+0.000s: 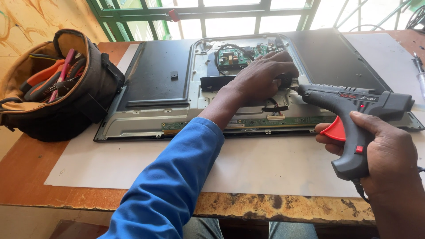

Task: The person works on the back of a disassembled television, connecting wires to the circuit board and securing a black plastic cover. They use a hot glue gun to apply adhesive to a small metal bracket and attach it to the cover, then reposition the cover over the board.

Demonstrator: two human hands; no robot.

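A flat-screen television (155,75) lies face down on the table with its back cover partly off, showing a metal chassis and a green circuit board (237,56). My left hand (261,77), in a blue sleeve, rests on the chassis and pinches a small black part near the centre. My right hand (385,152) grips the handle of a black hot glue gun (349,104) with a red trigger. Its nozzle points left and almost touches the part under my left fingers. A long narrow green board (248,124) runs along the television's near edge.
A black and tan tool bag (62,84) holding orange and pink handled tools stands at the left. White paper (265,163) covers the worn wooden table. A screwdriver (418,71) lies at the far right. A green-framed window is behind.
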